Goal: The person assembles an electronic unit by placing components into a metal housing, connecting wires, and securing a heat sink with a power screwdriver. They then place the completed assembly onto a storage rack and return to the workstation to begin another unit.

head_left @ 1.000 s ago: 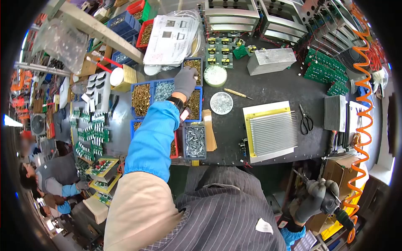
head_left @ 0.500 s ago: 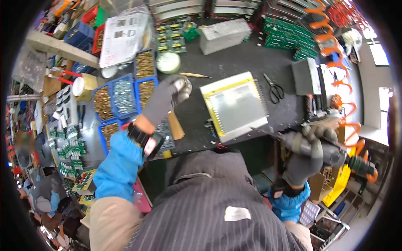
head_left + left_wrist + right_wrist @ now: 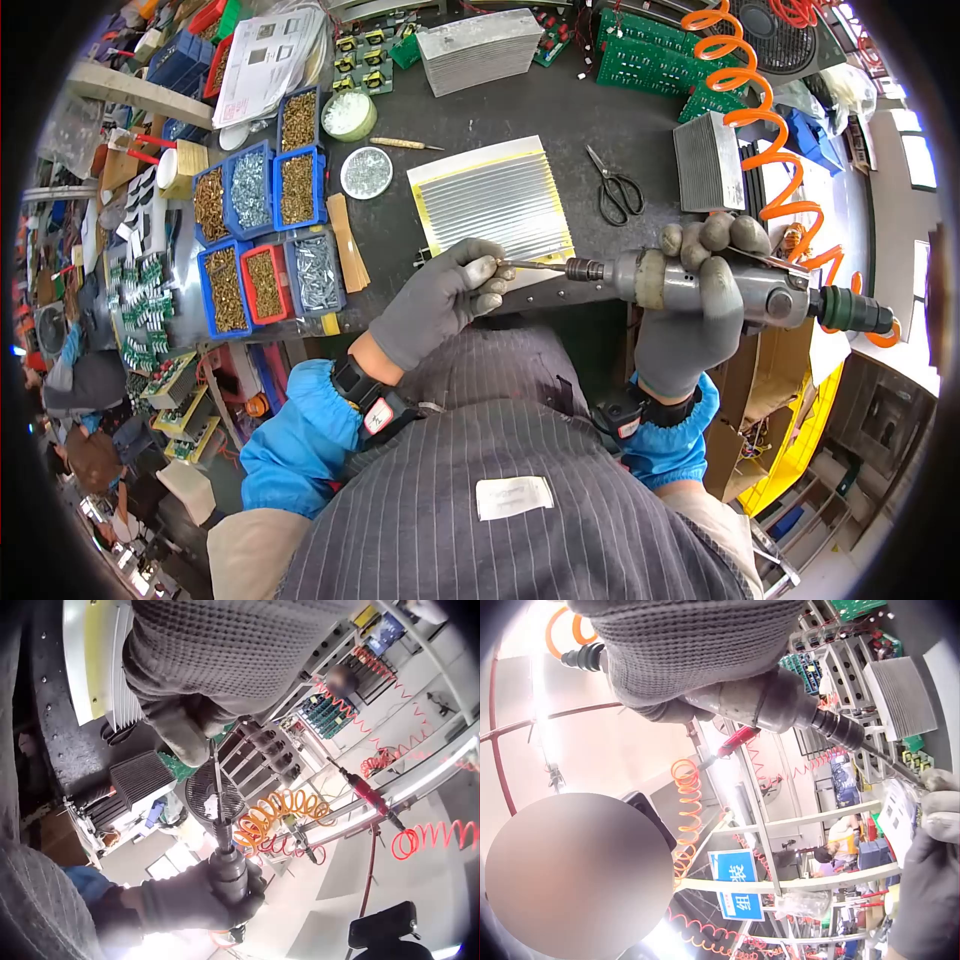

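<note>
My gloved right hand [image 3: 690, 310] grips a metal air screwdriver [image 3: 700, 285] level, its bit [image 3: 540, 265] pointing left. At the bit's tip, the thumb and fingers of my gloved left hand [image 3: 435, 300] pinch; a small brass-coloured piece barely shows there. In the left wrist view the left glove [image 3: 217, 660] is at the bit [image 3: 217, 776], with the right hand [image 3: 202, 896] around the tool. The right wrist view shows the driver's body [image 3: 757, 701] under the right glove [image 3: 697, 645]. Just behind the bit lies a finned heatsink [image 3: 490, 205] on a yellow-edged board.
Blue bins [image 3: 225, 290] and a red bin [image 3: 267, 284] of screws stand at the left. Scissors [image 3: 615, 190], a metal block [image 3: 480, 50] and another finned block [image 3: 710, 165] lie beyond. An orange coiled hose [image 3: 790, 185] hangs at the right.
My left hand has come from the screw bins to the bit's tip. My right hand has raised the driver from the lower right and levelled it in front of me.
</note>
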{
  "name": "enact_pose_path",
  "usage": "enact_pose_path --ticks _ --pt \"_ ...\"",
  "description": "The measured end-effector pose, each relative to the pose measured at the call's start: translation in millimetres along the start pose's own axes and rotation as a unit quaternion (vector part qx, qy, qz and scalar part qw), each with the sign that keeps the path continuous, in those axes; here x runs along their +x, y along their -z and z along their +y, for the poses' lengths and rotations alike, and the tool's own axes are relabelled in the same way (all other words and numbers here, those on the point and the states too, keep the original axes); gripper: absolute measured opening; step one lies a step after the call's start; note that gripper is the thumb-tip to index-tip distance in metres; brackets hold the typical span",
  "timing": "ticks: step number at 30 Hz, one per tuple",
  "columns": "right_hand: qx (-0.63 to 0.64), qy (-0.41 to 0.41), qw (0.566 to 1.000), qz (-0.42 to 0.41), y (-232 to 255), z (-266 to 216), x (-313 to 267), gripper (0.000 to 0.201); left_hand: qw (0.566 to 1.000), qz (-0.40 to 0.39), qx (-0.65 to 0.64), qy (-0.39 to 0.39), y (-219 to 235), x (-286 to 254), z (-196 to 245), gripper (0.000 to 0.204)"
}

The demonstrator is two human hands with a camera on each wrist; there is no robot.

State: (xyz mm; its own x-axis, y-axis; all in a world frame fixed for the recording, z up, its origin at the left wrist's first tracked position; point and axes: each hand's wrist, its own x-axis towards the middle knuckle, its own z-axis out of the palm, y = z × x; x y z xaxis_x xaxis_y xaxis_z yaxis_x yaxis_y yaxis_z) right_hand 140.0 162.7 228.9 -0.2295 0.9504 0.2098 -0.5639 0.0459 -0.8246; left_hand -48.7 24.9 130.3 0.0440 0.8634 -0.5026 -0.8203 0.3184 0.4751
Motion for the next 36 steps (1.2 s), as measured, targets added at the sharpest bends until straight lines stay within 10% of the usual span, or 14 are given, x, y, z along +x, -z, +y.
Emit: enact_pose_path --ticks 19,21,25,27,36 --pt "-0.056 -0.036 0.995 0.075 74.0 -11.5 33.1 0.041 0.988 0.107 0.113 -0.02 -38.4 49.1 -45.5 0.027" --pt "-0.202 -0.004 0.978 0.044 90.0 1.1 39.1 0.039 0.878 0.156 0.415 -0.182 -9.5 60.1 -48.0 0.033" --pt "-0.134 -0.063 0.988 0.031 93.7 39.2 37.0 0.035 0.782 0.234 0.529 -0.23 4.1 62.3 -30.7 0.034" --pt "-0.133 -0.077 0.988 0.017 99.3 61.2 34.3 0.035 0.649 0.256 0.663 -0.273 13.1 66.3 -24.1 0.034" --pt "-0.193 -0.078 0.976 -0.054 93.5 87.3 21.1 0.033 0.633 0.272 0.671 -0.273 35.5 74.1 -27.7 0.034"
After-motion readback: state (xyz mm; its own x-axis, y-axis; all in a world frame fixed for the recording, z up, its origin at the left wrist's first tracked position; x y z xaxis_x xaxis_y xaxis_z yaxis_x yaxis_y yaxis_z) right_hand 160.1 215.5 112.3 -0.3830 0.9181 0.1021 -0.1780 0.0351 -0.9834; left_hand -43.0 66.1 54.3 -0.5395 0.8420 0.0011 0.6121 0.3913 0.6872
